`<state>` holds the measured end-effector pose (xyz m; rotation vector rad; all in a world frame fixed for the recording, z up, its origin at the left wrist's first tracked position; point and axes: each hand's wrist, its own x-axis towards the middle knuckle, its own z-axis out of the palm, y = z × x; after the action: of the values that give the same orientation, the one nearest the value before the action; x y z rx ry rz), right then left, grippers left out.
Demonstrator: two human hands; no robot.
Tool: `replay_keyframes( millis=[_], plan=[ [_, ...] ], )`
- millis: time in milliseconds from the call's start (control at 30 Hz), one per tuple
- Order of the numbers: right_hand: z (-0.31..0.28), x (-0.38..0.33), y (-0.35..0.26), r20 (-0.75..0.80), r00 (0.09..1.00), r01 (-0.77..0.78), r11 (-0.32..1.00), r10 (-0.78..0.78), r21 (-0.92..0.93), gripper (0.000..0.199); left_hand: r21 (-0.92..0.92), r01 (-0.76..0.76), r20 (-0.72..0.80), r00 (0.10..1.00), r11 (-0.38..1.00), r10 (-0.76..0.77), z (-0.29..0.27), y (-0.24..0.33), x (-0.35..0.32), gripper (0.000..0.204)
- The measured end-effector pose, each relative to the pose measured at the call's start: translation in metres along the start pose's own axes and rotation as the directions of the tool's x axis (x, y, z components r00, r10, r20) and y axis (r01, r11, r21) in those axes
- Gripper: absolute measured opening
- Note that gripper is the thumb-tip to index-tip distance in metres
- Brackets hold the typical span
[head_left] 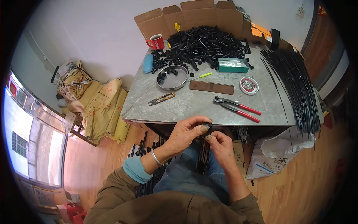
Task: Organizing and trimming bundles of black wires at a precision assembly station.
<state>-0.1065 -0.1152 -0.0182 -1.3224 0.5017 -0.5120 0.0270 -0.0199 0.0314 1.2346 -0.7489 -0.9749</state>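
My left hand (186,134) pinches the black top end of a slim bundle of dark ribs (203,155), which looks like a folded umbrella frame. The bundle hangs upright over my lap, in front of the table edge. Just below the top end, my right hand (222,147) is closed with thumb and fingertips against the bundle's right side. Any small part between those fingertips is hidden. On the table beyond lie red-handled pincers (238,108), thread snips (162,98) and a flat brown bar (212,87).
Black plastic parts (205,43) heap up before a cardboard screen (199,16). Around them stand a red mug (156,42), a round tin (172,86), a green box of wires (233,68) and a small dish (249,86). Long black rods (298,89) overhang the right edge, above a white sack (272,160).
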Motion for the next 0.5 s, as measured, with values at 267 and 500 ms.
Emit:
replay_keyframes(
  millis=[267, 500],
  plan=[
    [-0.025, 0.01, 0.01, 0.3, 0.933, -0.269, 0.937, 0.196, 0.224, 0.017, -0.081, -0.05, 0.17, 0.983, 0.995, 0.063, -0.009, -0.012, 0.006, 0.03],
    [-0.027, 0.003, 0.01, 0.319, 0.924, -0.268, 0.952, 0.209, 0.151, 0.022, -0.165, 0.096, 0.367, 0.93, 0.982, -0.029, -0.002, -0.01, 0.009, 0.032]
  ],
)
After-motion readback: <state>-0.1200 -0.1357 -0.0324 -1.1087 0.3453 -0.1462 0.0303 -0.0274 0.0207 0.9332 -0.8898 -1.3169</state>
